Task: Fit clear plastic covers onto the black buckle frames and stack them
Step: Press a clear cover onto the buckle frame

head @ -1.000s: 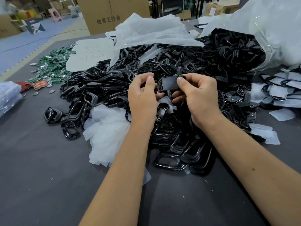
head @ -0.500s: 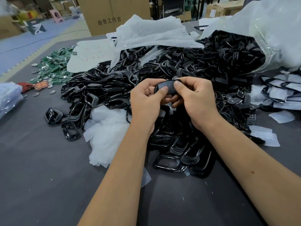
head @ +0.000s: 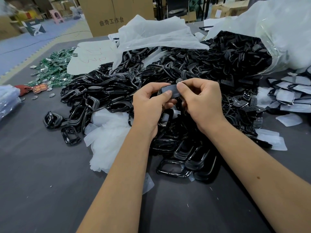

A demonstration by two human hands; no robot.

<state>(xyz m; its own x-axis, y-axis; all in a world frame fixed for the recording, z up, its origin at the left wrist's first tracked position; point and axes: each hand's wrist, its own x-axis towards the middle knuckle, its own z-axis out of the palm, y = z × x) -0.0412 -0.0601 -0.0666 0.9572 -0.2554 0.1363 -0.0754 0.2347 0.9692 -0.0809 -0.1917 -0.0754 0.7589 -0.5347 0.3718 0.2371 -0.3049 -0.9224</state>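
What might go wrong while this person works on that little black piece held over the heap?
1. The buckle frame is only pinched at its ends by the left hand and right hand; if it slips, it would likely vanish into the look-alike black pile below.
2. The clear covers lie loose beside the forearms; a sweep might scatter them across the table.

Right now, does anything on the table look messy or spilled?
Yes. The black buckle frames have spilled from the torn clear bag across the table in a loose heap, and one frame lies apart at its left edge. Both hands, left hand and right hand, pinch one frame with its cover.
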